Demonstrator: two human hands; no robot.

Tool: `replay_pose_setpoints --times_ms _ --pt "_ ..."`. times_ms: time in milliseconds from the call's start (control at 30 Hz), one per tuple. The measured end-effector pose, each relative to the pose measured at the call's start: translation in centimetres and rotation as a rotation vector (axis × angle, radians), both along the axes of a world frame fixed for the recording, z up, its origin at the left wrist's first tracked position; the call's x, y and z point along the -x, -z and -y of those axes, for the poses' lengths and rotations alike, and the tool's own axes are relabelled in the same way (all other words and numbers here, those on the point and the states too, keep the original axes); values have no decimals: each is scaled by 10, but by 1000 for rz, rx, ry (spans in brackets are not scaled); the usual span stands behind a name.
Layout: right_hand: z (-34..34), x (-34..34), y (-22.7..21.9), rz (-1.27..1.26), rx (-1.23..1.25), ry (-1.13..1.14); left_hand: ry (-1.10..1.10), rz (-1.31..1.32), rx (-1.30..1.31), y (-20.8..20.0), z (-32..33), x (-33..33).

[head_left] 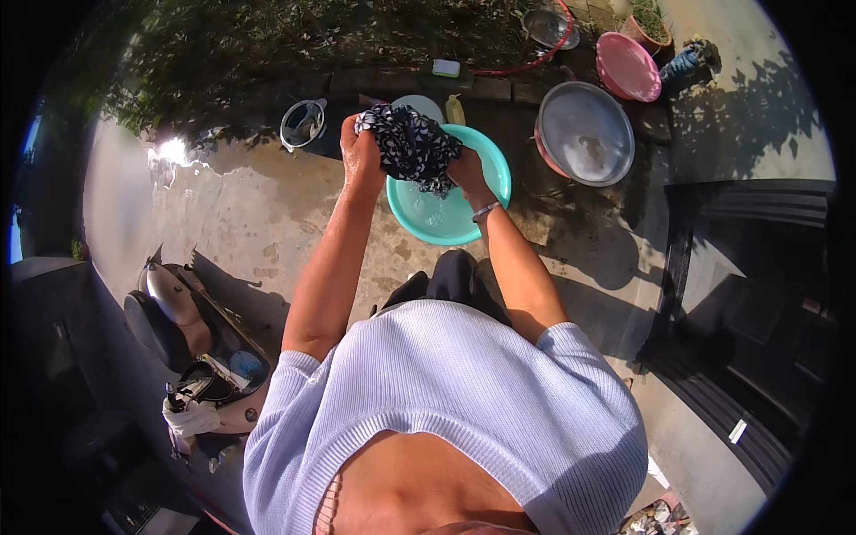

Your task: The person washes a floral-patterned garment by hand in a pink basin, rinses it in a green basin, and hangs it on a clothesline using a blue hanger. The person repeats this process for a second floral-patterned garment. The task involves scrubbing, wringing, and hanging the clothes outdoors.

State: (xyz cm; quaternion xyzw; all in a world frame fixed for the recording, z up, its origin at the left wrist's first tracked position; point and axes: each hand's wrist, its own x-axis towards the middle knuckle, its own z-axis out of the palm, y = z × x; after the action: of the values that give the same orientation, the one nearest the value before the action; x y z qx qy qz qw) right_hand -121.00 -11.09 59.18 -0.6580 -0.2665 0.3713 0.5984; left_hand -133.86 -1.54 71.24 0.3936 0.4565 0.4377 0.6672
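A bunched black cloth with a white pattern hangs between my two hands above a turquoise basin. My left hand is closed round the cloth's left side. On the other side my right hand, with a bracelet at the wrist, grips the cloth's right end; its fingers are partly in shadow. Water with some foam shows in the basin below. Just behind the cloth is a pale blue round basin, partly covered, and beside it a yellowish bottle.
At the left stands a bucket with things inside. A large metal basin and a pink basin are on the right. A soap box lies on the brick edging by the plants. A scooter is parked at the lower left.
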Motion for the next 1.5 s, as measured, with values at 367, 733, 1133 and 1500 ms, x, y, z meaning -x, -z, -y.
replay_pose_setpoints --times_ms 367,733,1133,1500 --pt "8 2 -47 690 89 -297 471 -306 738 131 52 16" --pt "39 40 -96 519 -148 -624 469 278 879 117 44 13" --pt "30 -61 16 196 -153 -32 291 296 903 114 72 -8" --pt "58 -7 29 -1240 -282 -251 529 594 814 78 99 -4"
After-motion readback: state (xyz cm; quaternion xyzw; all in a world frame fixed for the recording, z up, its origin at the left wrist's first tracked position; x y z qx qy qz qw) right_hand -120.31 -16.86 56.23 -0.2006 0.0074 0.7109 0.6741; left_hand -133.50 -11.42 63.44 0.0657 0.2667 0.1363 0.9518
